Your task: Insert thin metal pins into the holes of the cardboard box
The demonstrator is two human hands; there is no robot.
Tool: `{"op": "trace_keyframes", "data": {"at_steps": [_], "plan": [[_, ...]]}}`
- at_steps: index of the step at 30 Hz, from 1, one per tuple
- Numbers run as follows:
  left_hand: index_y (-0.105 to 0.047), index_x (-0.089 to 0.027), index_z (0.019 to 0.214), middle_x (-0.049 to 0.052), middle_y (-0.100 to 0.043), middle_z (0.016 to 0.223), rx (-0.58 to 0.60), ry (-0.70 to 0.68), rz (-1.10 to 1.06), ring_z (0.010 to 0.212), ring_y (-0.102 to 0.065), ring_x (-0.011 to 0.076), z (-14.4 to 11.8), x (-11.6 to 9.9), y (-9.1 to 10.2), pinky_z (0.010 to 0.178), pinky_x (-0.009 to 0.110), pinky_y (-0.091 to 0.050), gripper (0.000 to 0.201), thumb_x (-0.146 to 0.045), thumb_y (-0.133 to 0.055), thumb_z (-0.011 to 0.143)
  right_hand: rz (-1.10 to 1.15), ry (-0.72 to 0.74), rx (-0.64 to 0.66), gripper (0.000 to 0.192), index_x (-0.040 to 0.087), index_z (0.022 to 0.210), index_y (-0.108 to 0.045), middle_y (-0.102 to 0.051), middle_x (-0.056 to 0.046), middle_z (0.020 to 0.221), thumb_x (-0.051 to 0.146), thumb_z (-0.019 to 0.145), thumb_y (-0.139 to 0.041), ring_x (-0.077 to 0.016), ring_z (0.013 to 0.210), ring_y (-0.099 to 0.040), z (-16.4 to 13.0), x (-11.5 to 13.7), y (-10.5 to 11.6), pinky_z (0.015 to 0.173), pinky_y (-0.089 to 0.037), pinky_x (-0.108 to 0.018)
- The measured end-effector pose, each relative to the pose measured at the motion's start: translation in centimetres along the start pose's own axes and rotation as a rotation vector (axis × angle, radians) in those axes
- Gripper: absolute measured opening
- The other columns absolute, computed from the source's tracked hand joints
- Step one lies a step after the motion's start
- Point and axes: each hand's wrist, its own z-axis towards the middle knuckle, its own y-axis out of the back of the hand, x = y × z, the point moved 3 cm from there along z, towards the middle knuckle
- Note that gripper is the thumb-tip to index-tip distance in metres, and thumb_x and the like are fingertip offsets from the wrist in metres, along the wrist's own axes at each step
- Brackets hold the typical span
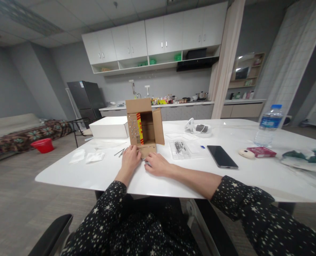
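Note:
An opened cardboard box [158,126] stands on the white table in front of me, its hollow side facing me. Rows of small shiny pieces dot its left flap [133,128] and its lower flap [148,148]. My left hand [131,156] rests at the left edge of the lower flap, fingers bent over it. Just below that flap, my right hand [157,164] lies on the table with its fingers curled inward. Something small and metallic shows by its fingertips, too small to name. Thin metal tools [119,152] lie left of my left hand.
A clear plastic case [184,150] of small dark parts and a phone [222,156] lie to the right. Beyond them are a water bottle [268,124] and a red box [261,152]. A white box [109,127] stands at left, behind white tissues [94,157].

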Motion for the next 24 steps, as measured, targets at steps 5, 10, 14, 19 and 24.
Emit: {"op": "trace_keyframes", "data": {"at_steps": [5,10,14,19,24], "plan": [[-0.062,-0.014,0.105,0.013,-0.065,0.103,0.008,0.026,0.04,0.099,-0.061,0.027,0.26,0.39,-0.21,0.088,0.039,-0.046,0.023,-0.016,-0.044,0.091,0.001,0.001,-0.005,0.028,0.014,0.103,-0.067,-0.063,-0.012,0.104,0.032,0.092,-0.048,-0.0237,0.097,-0.056,-0.03,0.03,0.14,0.082,-0.043,-0.035],[-0.061,-0.014,0.105,0.013,-0.064,0.102,0.003,0.025,0.083,0.099,-0.06,0.028,0.62,0.8,-0.6,0.085,0.039,-0.046,0.024,-0.014,-0.041,0.093,0.028,-0.001,0.002,0.028,0.014,0.103,-0.068,-0.063,-0.011,0.104,0.031,0.093,-0.048,-0.0229,0.099,-0.055,-0.15,0.14,0.26,0.083,-0.042,-0.034],[-0.06,-0.014,0.107,0.013,-0.062,0.101,-0.001,0.005,0.114,0.099,-0.059,0.0282,0.76,0.9,-0.89,0.084,0.038,-0.045,0.024,-0.011,-0.043,0.091,0.039,-0.009,0.006,0.028,0.014,0.104,-0.068,-0.063,-0.011,0.105,0.031,0.093,-0.048,-0.0227,0.099,-0.055,-0.2,0.14,0.24,0.084,-0.041,-0.035],[-0.06,-0.014,0.106,0.013,-0.061,0.102,-0.002,-0.01,0.119,0.1,-0.059,0.0286,0.71,0.94,-0.98,0.084,0.039,-0.045,0.023,-0.012,-0.043,0.091,0.041,-0.01,0.001,0.028,0.014,0.104,-0.068,-0.062,-0.011,0.105,0.031,0.094,-0.048,-0.0225,0.099,-0.055,-0.16,0.03,0.1,0.084,-0.041,-0.035],[-0.06,-0.015,0.107,0.014,-0.062,0.103,-0.001,-0.021,0.118,0.101,-0.059,0.029,0.68,0.84,-0.99,0.085,0.04,-0.044,0.025,-0.012,-0.042,0.091,0.04,-0.007,-0.002,0.027,0.014,0.103,-0.068,-0.063,-0.011,0.105,0.03,0.093,-0.049,-0.0226,0.099,-0.055,-0.19,0.12,0.18,0.084,-0.041,-0.035]]}}
